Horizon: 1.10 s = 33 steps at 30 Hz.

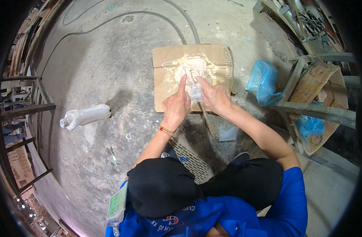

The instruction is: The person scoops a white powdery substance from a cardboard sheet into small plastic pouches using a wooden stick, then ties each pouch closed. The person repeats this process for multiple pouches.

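The camera sits on the person's head and looks down. The blue cloth shirt [244, 215] is close, at the bottom. Farther off, above the middle, are the bare left hand [176, 106], the bare right hand [217, 98] and the flat brown cardboard sheet [163, 81]. The grey concrete floor [94, 59] runs up to the top. The view is very wide, so straight things bend near its edge.
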### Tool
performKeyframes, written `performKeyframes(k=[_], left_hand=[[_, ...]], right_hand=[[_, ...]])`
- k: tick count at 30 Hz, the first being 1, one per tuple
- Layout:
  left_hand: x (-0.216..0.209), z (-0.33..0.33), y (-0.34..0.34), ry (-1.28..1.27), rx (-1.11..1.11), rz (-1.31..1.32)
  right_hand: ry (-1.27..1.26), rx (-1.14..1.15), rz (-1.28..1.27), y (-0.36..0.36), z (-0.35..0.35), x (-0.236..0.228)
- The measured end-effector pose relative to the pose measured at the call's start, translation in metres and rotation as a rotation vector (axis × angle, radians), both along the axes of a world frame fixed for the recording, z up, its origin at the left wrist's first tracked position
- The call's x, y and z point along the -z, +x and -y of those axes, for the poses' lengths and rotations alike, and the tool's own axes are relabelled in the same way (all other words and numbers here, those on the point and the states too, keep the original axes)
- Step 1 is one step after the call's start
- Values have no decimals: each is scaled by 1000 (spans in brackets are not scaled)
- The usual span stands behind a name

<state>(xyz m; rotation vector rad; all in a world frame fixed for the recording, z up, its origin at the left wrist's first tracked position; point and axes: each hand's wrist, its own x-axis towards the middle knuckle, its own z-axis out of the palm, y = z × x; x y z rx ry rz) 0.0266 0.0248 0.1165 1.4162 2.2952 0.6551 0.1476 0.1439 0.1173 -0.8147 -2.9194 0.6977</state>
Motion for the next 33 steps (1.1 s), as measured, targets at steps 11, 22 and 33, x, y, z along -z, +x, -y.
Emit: performKeyframes(k=[11, 22, 33], left_hand=[[18, 4, -11, 20, -13, 220], [1, 2, -11, -116, 76, 466], [-12, -3, -10, -109, 43, 647]], right_hand=[[-116, -156, -295, 6, 3, -17], [37, -429, 42, 8, 31, 8], [-867, -140, 79, 16, 17, 7]])
